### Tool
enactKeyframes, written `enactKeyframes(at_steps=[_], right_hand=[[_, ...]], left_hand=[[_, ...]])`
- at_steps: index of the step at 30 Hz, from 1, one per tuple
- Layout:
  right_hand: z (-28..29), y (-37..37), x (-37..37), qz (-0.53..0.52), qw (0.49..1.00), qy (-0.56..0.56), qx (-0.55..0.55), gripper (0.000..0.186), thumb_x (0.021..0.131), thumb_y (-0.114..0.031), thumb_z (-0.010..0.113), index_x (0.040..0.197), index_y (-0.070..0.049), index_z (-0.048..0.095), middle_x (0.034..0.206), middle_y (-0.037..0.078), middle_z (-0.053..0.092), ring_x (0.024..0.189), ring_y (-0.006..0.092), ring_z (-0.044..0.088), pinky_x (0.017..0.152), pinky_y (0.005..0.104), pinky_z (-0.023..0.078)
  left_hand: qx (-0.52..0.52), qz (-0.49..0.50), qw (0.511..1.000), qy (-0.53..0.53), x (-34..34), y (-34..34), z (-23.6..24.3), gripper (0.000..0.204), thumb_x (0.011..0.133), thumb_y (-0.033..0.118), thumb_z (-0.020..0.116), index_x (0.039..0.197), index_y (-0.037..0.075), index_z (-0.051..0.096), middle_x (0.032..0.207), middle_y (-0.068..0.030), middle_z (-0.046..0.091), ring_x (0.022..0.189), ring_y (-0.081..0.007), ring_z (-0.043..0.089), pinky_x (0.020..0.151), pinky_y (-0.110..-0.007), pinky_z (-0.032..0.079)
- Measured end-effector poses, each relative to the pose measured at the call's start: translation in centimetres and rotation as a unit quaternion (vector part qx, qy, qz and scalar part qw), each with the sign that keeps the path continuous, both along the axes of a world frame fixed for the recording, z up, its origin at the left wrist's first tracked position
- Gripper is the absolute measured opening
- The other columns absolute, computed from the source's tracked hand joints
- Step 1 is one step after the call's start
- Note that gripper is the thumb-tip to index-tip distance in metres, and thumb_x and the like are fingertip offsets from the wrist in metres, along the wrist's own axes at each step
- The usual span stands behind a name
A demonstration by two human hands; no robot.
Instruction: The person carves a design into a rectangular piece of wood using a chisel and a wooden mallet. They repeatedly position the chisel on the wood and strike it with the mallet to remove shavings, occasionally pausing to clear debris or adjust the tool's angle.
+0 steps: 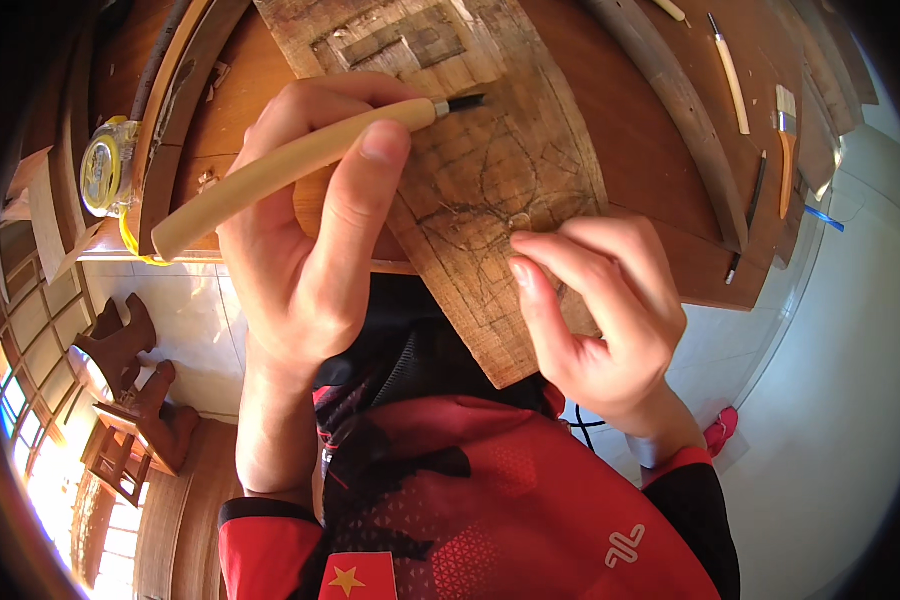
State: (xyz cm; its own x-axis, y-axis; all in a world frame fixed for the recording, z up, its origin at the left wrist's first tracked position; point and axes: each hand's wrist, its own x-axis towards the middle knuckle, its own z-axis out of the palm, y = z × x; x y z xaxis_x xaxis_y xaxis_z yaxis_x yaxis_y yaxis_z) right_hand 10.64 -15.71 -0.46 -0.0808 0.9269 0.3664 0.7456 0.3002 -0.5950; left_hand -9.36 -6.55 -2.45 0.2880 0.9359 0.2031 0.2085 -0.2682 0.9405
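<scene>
My left hand (310, 265) is closed around the pale wooden handle of a carving chisel (280, 175). Its dark metal tip points right, over a worn wooden board (490, 320). Pencil-like curved lines and a grid mark the board's face, and a rectangular recess is cut near its far end. My right hand (615, 300) bends over the board's right side, thumb and forefinger drawn together above the drawn lines. A small pale speck lies by those fingertips; whether they pinch anything is too small to tell.
On the brown table (660, 180) lie another pale-handled chisel (732, 85), a flat brush (787, 150) and a dark pencil (750, 210). Long curved wood pieces (670, 100) flank the board. A yellow tape measure (108, 168) sits at the left edge. Wooden stools (135, 430) stand on the floor.
</scene>
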Motion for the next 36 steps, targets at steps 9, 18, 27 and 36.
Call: enactKeyframes(at_steps=[9, 18, 27, 36], right_hand=[[3.5, 1.1, -3.1, -0.127, 0.971, -0.03, -0.2, 0.016, 0.085, -0.01, 0.077, 0.089, -0.007, 0.062, 0.085, 0.01, 0.062, 0.072, 0.0312, 0.067, 0.063, 0.041, 0.05], [4.3, 0.9, -5.1, -0.179, 0.945, -0.167, -0.216, 0.013, 0.096, -0.012, 0.066, 0.093, -0.002, 0.06, 0.093, 0.013, 0.062, 0.066, 0.0318, 0.07, 0.057, 0.0416, 0.058], [5.4, 1.3, -6.0, -0.16, 0.915, -0.27, -0.253, 0.01, 0.095, -0.007, 0.065, 0.096, 0.002, 0.06, 0.094, 0.017, 0.064, 0.072, 0.0374, 0.07, 0.063, 0.0461, 0.057], [6.6, 4.3, 0.6, 0.15, 0.938, -0.228, -0.216, 0.011, 0.092, -0.009, 0.067, 0.094, 0.002, 0.065, 0.091, 0.016, 0.066, 0.076, 0.0359, 0.07, 0.066, 0.047, 0.056]], left_hand=[[-0.021, 0.032, 0.999, -0.01, 0.5, -0.1, 0.5, 0.018, 0.1, 0.014, 0.065, 0.1, -0.002, 0.073, 0.106, -0.0103, 0.074, 0.094, -0.0203, 0.065, 0.089, -0.035, 0.049], [-0.025, 0.016, 0.998, -0.048, 1.3, 0.1, 1.1, 0.013, 0.098, 0.011, 0.068, 0.099, -0.001, 0.074, 0.093, -0.0097, 0.074, 0.078, -0.0197, 0.063, 0.074, -0.035, 0.049], [0.01, 0.013, 1.0, -0.02, 0.9, 0.2, 1.4, 0.017, 0.098, 0.017, 0.069, 0.096, 0.0, 0.074, 0.086, -0.0109, 0.072, 0.07, -0.0214, 0.063, 0.069, -0.035, 0.049], [-0.049, -0.002, 0.998, -0.039, 0.3, 0.1, 1.7, 0.022, 0.1, 0.02, 0.069, 0.099, -0.001, 0.074, 0.088, -0.0121, 0.07, 0.08, -0.0234, 0.065, 0.076, -0.037, 0.05]])
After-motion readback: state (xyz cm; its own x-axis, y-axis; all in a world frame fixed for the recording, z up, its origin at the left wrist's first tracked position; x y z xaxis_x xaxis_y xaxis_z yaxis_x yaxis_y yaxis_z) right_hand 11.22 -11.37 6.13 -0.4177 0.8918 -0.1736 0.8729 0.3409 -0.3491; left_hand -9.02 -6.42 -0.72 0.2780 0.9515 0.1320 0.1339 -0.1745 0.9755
